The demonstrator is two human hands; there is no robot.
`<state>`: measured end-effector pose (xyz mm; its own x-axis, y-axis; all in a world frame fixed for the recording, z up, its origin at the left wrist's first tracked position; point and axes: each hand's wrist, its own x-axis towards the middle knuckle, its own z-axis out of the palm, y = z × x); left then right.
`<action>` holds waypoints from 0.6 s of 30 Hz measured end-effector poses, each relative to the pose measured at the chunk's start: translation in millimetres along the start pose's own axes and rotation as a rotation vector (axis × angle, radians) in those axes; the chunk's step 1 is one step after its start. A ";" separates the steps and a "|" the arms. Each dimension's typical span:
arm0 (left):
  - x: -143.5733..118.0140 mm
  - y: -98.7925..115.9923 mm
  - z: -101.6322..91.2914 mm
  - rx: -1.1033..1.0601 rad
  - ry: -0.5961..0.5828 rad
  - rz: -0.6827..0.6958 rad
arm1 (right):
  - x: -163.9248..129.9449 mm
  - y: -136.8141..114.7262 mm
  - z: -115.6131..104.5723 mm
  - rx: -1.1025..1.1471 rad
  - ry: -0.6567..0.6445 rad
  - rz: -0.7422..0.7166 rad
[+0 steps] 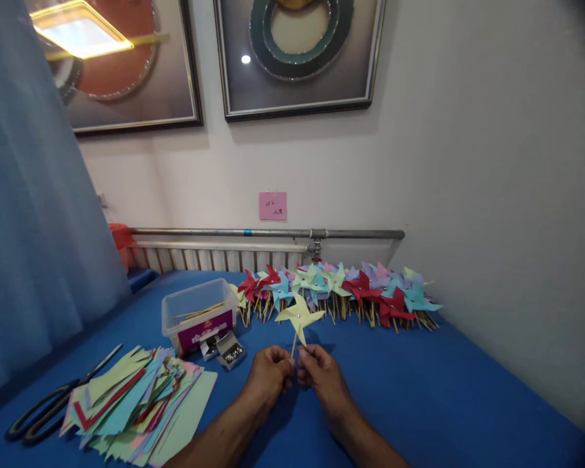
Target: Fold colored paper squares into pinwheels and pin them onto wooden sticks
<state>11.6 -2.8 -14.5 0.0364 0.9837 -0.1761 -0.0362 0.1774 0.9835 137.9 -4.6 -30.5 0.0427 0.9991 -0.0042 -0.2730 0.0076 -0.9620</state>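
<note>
On the blue table point(419, 390), left of centre, a clear plastic box point(195, 296) holds thin sticks point(202, 312). Near its front corner, an open small carton point(223, 344) contains silvery metal pieces point(234, 354); a second carton point(207, 347) adjoins it. The pale yellow pinwheel point(299, 314) is upright between both hands. The left hand point(272, 372) pinches its stick narrowly. The right hand's point(322, 374) fingers are drawn together beside the lower blade; whether they grip it cannot be determined.
</note>
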 end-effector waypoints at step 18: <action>0.5 3.4 -0.8 0.010 0.044 0.019 | 8.0 -15.9 -18.3 -0.103 0.222 -0.144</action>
<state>10.6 -1.6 -11.3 -0.0082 0.9873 -0.1585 -0.0262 0.1582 0.9871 160.1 2.6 -20.3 0.2863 0.9543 0.0858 -0.1507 0.1333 -0.9796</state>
